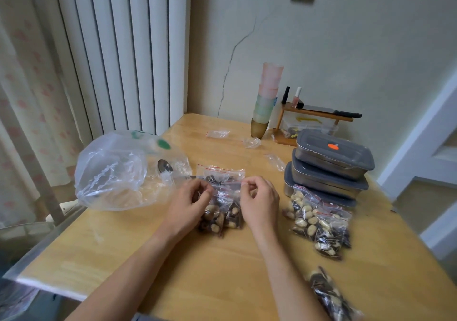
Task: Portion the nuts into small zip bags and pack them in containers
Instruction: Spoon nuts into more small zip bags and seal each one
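A small zip bag of nuts [222, 215] lies at the table's middle. My left hand [189, 203] pinches its top edge on the left and my right hand [259, 202] pinches it on the right. Just behind it lies another small zip bag [220, 173] with dark nuts. Filled zip bags [319, 224] lie piled to the right, and one more filled bag [331, 296] lies near the front edge. Three stacked steel containers with grey lids [331, 167] stand at the right. A large clear plastic bag [118, 172] sits at the left with a spoon [164, 166] beside it.
Empty small zip bags [217, 133] lie scattered toward the back of the wooden table [197, 271]. A stack of plastic cups [267, 103] and a small wooden shelf [319, 116] with bottles stand at the back. A radiator and curtain are at the left.
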`<act>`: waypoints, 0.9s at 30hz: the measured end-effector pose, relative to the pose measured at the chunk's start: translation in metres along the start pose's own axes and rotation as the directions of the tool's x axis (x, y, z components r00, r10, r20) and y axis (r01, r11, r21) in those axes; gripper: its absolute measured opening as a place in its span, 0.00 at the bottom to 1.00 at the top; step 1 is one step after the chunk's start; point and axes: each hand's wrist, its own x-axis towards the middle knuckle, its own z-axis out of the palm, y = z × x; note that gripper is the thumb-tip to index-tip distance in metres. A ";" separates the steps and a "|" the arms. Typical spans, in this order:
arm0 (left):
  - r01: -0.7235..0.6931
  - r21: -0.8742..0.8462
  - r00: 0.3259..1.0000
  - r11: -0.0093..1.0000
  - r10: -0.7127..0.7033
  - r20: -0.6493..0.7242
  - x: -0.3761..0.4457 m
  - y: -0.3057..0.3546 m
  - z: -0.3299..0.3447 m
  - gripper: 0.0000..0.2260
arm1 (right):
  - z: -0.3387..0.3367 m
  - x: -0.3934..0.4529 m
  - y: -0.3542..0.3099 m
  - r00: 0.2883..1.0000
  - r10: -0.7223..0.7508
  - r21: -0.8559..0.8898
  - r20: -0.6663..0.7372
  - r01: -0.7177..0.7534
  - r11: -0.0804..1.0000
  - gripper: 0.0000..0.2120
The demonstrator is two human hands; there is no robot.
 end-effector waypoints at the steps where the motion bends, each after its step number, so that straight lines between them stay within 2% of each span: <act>1: 0.001 -0.006 1.000 1.000 -0.001 -0.001 -0.001 0.001 -0.001 0.07 | -0.008 0.005 0.002 0.999 0.032 -0.084 0.005 -0.031 0.996 0.05; 4: 0.008 -0.021 1.000 1.000 -0.009 -0.015 -0.001 0.002 -0.002 0.07 | -0.033 0.018 0.009 0.997 0.080 -0.337 -0.004 -0.077 0.938 0.07; 7: 0.040 -0.062 0.999 0.997 -0.042 -0.032 0.000 0.001 -0.001 0.06 | -0.056 0.024 0.020 0.992 0.093 -0.626 -0.088 -0.128 0.769 0.14; 10: 0.050 -0.072 0.998 0.996 -0.053 -0.040 0.000 0.000 -0.001 0.07 | -0.071 0.027 0.037 0.981 0.150 -0.742 -0.124 -0.192 0.643 0.21; 12: 0.056 -0.096 0.997 0.994 -0.060 -0.044 -0.001 0.003 -0.001 0.06 | -0.075 0.029 0.051 0.978 0.192 -0.754 -0.075 -0.182 0.631 0.22; 18: 0.088 -0.168 0.994 0.982 -0.099 -0.053 -0.005 0.009 -0.005 0.05 | -0.085 0.029 0.053 0.974 0.227 -0.662 -0.011 -0.177 0.729 0.14; 23: 0.093 -0.222 0.994 0.971 -0.105 -0.042 -0.008 0.015 -0.007 0.05 | -0.088 0.024 0.047 0.985 0.165 -0.605 0.054 -0.099 0.790 0.11; 27: 0.034 -0.223 0.998 0.974 -0.046 -0.049 -0.011 0.023 -0.010 0.05 | -0.084 0.017 0.042 0.996 0.008 -0.502 0.092 0.039 0.864 0.14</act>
